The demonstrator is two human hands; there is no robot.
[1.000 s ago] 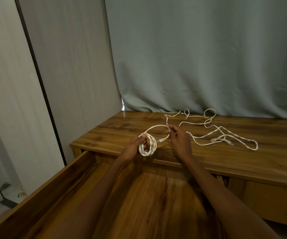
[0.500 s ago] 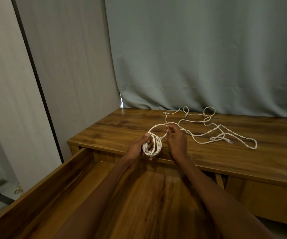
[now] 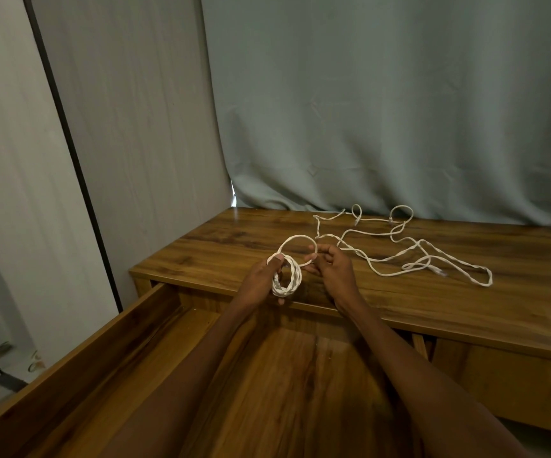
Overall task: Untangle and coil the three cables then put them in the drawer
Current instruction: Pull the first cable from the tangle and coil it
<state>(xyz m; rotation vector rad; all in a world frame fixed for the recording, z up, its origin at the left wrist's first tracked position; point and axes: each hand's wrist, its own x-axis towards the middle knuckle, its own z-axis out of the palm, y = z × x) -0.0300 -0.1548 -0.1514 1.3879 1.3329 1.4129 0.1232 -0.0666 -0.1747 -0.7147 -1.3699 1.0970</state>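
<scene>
My left hand point(image 3: 260, 280) grips a small coil of white cable point(image 3: 287, 279) just above the front edge of the wooden desk top point(image 3: 465, 302). From the coil a loose loop of the same cable point(image 3: 295, 239) arcs up and over to my right hand point(image 3: 333, 269), which pinches it between thumb and fingers. More white cables point(image 3: 409, 256) lie tangled and spread on the desk behind and to the right of my hands. Below my forearms the wooden drawer point(image 3: 102, 352) stands pulled out, nothing showing inside it.
A grey-green curtain point(image 3: 383, 110) hangs behind the desk. To the left are pale wall panels point(image 3: 118, 127) with a dark strip between them. The drawer's left side wall runs toward the lower left corner.
My right hand has brought the cable's loose end round toward the coil, forming a loop above it. My view has shifted slightly; the tangled cables on the desk have not moved.
</scene>
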